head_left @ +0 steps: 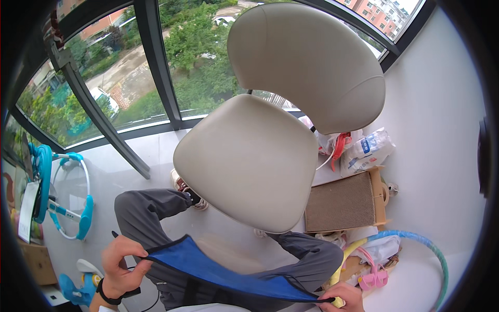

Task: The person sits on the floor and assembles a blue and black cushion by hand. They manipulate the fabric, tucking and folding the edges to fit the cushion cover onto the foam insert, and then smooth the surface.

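Note:
My left hand pinches one upper corner of a blue cloth piece with black edging. The opposite corner is gripped by my right hand, partly cut off at the lower edge. Between the hands the cloth is stretched over my lap, its top edge dipping in the middle. Its lower part runs out of view, so its full shape is hidden. A dark band circles my left wrist. Just beyond my knees stands a chair with a smooth beige seat and a curved beige backrest.
Right of the chair sit a cardboard box with a corrugated pad and a white plastic sack. A multicoloured hoop leans near pink sandals. On the left are a blue-and-white wheeled frame and a blue toy. Tall windows line the far side.

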A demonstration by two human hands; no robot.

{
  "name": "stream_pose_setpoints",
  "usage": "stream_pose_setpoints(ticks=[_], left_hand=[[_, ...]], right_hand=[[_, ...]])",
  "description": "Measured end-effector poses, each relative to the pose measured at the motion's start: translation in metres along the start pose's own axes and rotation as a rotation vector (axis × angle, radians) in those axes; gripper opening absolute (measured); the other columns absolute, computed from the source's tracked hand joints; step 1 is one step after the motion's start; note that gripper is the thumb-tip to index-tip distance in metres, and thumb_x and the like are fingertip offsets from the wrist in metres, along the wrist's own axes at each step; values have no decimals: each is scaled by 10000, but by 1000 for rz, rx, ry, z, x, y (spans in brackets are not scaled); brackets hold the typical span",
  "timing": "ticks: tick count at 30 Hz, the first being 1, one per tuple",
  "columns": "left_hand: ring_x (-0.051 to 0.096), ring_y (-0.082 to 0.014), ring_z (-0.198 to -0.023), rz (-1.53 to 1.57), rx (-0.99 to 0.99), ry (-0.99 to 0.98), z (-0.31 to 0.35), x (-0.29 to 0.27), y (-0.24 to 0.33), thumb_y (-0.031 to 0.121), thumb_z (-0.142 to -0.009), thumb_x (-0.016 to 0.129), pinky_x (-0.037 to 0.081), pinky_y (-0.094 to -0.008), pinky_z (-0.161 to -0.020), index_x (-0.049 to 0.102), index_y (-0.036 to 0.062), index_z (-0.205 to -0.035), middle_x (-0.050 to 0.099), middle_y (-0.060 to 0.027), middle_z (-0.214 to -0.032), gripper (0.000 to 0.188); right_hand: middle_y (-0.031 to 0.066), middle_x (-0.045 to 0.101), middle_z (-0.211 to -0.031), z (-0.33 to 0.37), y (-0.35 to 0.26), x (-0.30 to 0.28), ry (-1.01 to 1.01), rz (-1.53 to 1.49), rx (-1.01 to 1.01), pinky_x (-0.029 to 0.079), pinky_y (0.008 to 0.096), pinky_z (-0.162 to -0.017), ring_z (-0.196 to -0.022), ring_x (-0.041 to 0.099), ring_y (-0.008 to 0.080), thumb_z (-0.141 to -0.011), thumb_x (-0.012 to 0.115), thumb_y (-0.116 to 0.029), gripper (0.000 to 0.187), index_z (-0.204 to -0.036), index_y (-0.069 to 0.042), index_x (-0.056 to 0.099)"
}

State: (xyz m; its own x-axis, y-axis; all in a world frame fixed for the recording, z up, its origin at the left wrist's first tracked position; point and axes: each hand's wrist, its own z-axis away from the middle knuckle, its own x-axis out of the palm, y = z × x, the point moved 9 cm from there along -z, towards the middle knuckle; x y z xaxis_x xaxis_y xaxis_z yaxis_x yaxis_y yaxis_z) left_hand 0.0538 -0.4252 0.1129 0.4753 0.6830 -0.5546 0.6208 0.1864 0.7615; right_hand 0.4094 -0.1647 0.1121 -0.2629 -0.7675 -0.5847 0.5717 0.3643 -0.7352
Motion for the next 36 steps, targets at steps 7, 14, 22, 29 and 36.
stream_pose_setpoints(ticks=[7, 14, 22, 29, 36], left_hand=[[704, -175, -750, 177, -18, -139, -83, 34, -5, -79, -769, 776, 537, -268, -667, 669, -8, -950, 667, -93, -874, 222], [680, -183, -798, 144, 404, 150, -164, 8, 72, -64, -807, 771, 569, -277, -717, 653, -6, -962, 648, -91, -900, 202], [679, -229, -777, -8, 431, 98, -123, 44, 29, -76, -784, 769, 536, -301, -698, 651, 1, -951, 656, -113, -902, 218], [679, -234, -742, 3, -51, -381, -24, 123, -84, -23, -817, 763, 533, -326, -691, 662, -2, -956, 645, -112, -878, 173], [675, -212, -722, 15, -128, -386, -30, 115, -90, 18, -844, 760, 532, -313, -675, 664, 6, -955, 658, -105, -894, 148]], right_hand=[[76, 689, -804, -48, -7, -59, 287, 107, -145, 483, 298, -744, -788, 637, 178, -662, 854, 6, 212, -809, -18, 704], [73, 644, -861, -61, -40, -147, 774, -10, -334, 479, 297, -771, -802, 602, 178, -715, 813, 47, 212, -874, -16, 688], [100, 681, -922, -82, -11, -104, 721, 165, -350, 494, 328, -826, -895, 657, 241, -716, 785, 29, 195, -881, -36, 704], [96, 698, -878, -108, 88, 22, 108, 292, -137, 497, 374, -822, -877, 667, 300, -780, 771, -96, 149, -912, -63, 712], [124, 684, -906, -109, 90, 29, -34, 150, -69, 533, 373, -800, -884, 683, 292, -837, 739, -84, 163, -980, -28, 687]])
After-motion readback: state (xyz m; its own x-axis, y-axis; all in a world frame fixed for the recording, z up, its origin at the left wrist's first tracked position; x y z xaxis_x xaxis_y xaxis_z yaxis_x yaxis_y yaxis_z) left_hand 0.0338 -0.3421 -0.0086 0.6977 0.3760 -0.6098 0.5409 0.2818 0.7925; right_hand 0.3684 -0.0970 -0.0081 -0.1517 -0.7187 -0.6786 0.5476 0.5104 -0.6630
